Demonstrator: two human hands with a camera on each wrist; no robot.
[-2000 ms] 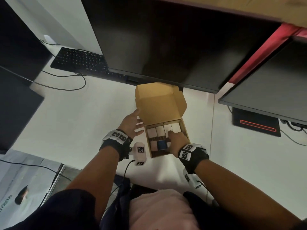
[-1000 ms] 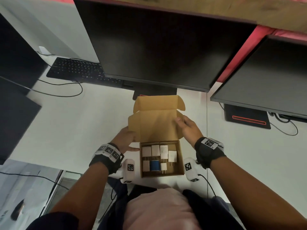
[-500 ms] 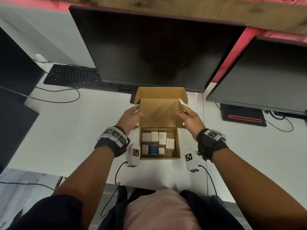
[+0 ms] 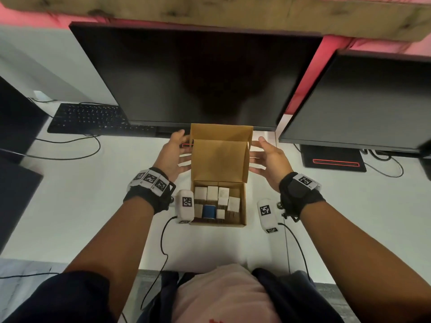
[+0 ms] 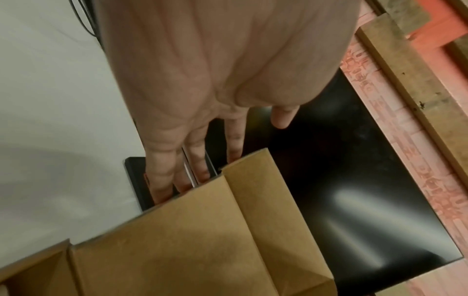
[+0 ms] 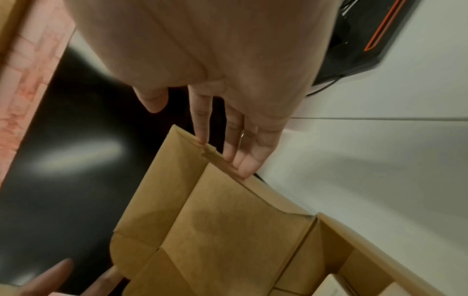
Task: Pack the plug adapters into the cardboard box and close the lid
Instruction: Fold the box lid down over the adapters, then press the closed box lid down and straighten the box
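Observation:
The brown cardboard box (image 4: 244, 206) sits on the white desk in front of me, its lid (image 4: 219, 162) standing upright at the far side. Inside lie several white plug adapters (image 4: 212, 193) and one blue adapter (image 4: 208, 211). My left hand (image 4: 175, 156) is at the lid's left edge and my right hand (image 4: 268, 157) at its right edge. In the wrist views, the straight fingers of the left hand (image 5: 202, 100) and the right hand (image 6: 228, 80) touch the edges of the lid (image 5: 177, 240) (image 6: 215, 220). Neither hand holds an adapter.
A large dark monitor (image 4: 198, 75) stands right behind the box, and a second monitor (image 4: 363, 101) is at the right with its base (image 4: 333, 160) on the desk. A black keyboard (image 4: 86, 117) and cables lie at the back left. A wooden shelf (image 4: 233, 15) runs overhead.
My right hand left the adapters inside the box and went to the lid's right edge. The left hand moved up the lid's left edge, and the lid's side flaps have folded inward.

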